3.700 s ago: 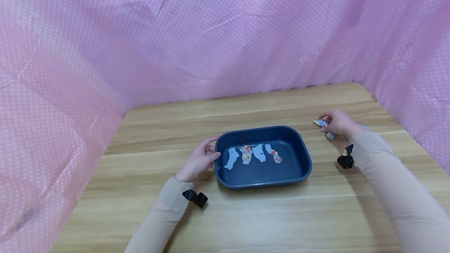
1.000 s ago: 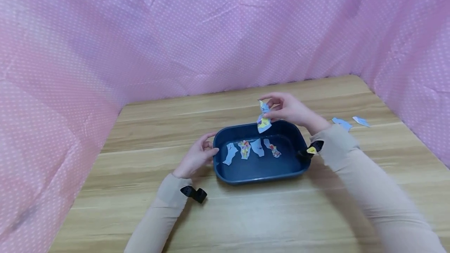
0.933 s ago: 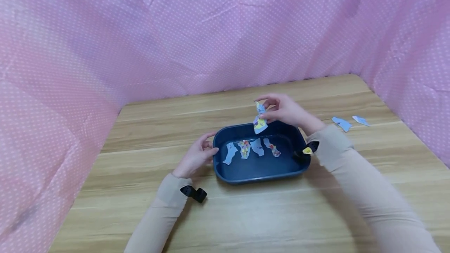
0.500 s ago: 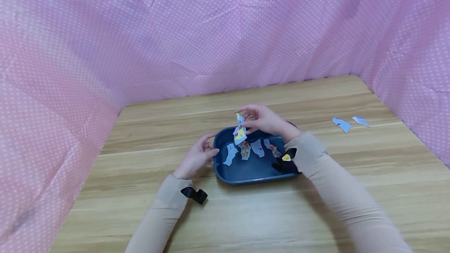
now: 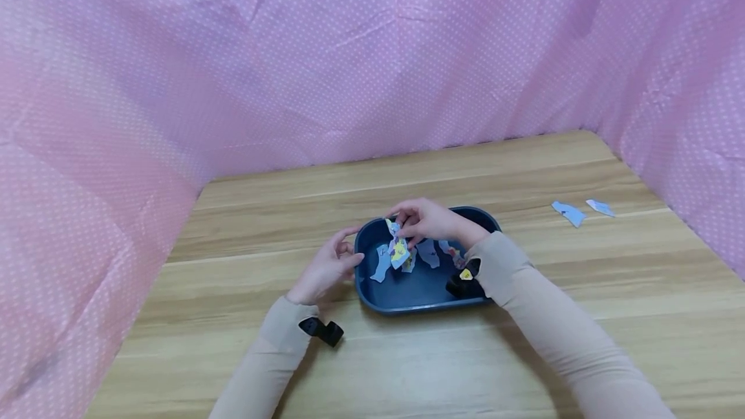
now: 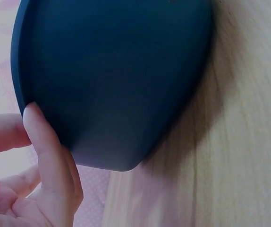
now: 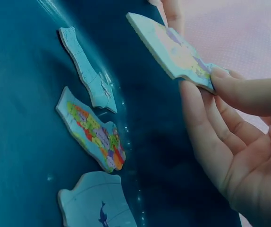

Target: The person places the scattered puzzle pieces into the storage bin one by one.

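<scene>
Head: pinching puzzle piece (image 5: 399, 253) in right hand (image 5: 427, 220), above tray (image 5: 416, 295), just right of left hand (image 5: 327, 269); gripping tray with latter.

Left wrist: pressing fingertip (image 6: 32, 116) to tray near rim (image 6: 15, 61).

Right wrist: grasping piece between thumb (image 7: 246, 97) and fingers (image 7: 197, 111), with other pieces (image 7: 97, 136) in tray beside hand.

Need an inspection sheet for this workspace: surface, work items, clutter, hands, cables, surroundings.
Surface: wood-grain table.
Work items: dark blue tray on it; four flat pieces lying in the tray, one partly hidden; two loose pieces on the table, right of the tray.
Clutter: nothing seen.
Left hand: holds the tray's left rim.
Right hand: pinches a patterned piece above the tray floor.
Cables: nothing seen.
Surroundings: pink dotted cloth behind and both sides.
</scene>
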A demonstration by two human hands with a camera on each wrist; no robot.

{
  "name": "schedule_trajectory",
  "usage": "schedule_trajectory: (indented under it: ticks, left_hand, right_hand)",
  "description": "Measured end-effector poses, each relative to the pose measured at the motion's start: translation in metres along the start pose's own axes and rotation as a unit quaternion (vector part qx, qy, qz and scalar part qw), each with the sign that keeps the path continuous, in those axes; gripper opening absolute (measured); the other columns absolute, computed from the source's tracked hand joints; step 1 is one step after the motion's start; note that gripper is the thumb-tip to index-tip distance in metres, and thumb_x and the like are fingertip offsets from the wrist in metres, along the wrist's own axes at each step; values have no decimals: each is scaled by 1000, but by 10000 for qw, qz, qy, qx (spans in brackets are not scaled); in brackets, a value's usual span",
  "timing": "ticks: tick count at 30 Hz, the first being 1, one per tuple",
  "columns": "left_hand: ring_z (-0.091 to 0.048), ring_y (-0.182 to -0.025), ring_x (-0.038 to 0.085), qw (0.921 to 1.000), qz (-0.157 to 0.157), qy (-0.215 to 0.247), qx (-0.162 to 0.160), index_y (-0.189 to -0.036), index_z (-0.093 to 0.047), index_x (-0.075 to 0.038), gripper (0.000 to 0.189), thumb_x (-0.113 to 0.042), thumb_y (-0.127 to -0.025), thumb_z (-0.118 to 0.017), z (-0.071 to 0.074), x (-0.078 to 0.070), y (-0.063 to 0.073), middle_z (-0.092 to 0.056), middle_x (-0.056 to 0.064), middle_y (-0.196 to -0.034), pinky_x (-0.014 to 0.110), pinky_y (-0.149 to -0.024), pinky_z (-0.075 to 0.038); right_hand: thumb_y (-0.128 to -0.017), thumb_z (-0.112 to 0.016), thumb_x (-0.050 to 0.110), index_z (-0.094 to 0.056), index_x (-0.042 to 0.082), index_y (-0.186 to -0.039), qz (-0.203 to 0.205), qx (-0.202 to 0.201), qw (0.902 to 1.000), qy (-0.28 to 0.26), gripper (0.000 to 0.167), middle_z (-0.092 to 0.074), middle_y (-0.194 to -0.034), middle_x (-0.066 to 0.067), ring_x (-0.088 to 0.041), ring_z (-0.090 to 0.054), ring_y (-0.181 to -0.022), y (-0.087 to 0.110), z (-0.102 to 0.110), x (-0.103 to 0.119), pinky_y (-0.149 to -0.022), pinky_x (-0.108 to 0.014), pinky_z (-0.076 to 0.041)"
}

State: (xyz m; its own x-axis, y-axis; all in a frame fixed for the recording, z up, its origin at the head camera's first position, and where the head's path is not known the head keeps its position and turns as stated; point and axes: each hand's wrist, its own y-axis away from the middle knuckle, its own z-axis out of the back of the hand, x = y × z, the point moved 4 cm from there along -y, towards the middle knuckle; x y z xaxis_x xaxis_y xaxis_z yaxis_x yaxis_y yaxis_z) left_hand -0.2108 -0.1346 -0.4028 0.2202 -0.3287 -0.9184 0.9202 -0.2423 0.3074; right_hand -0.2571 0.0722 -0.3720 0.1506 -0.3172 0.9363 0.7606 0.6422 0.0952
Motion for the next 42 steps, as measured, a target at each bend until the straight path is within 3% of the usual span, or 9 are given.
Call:
schedule_trajectory:
  ticks: [18, 27, 35, 42]
  left_hand:
    - [-59, -73, 19, 9999, 131, 66, -83, -138, -44, -25, 53, -7, -91, -61, 1, 11, 11, -60, 13, -96, 30, -66, -54]
    - [-55, -66, 17, 10000, 44, 67, -17, -140, -41, -22, 54, -6, -92, -59, -3, 9, 6, -59, 14, -101, 29, -66, -54]
    - [-57, -71, 17, 10000, 15, 45, -55, -140, -41, -22, 53, -7, -92, -59, 0, 4, 4, -59, 16, -102, 29, -66, -53]
    - [-55, -67, 17, 9999, -3, -130, 34, -140, -41, -23, 53, -9, -93, -59, -2, 0, -2, -59, 16, -103, 28, -66, -53]
  right_hand:
    - [-86, -62, -5, -56, -2, -126, -164, 663, 9976, 78, 40, -54, -90, -9, -14, -62, -72, 0, -24, -13, -68, -35, -58]
    - [-87, -63, -1, -60, 1, -115, -317, 1007, 9922, 657, 28, -58, -86, -7, -15, -61, -73, 4, -27, -12, -66, -31, -57]
    - [-87, -63, -1, -61, 1, -111, -299, 979, 9894, 1035, 24, -67, -85, -5, -13, -64, -73, 0, -25, -11, -69, -30, -57]
    - [-86, -65, 1, -62, 1, -109, -11, 1084, 9829, 1486, 23, -68, -82, -3, -10, -62, -72, -1, -20, -13, -71, -26, -54]
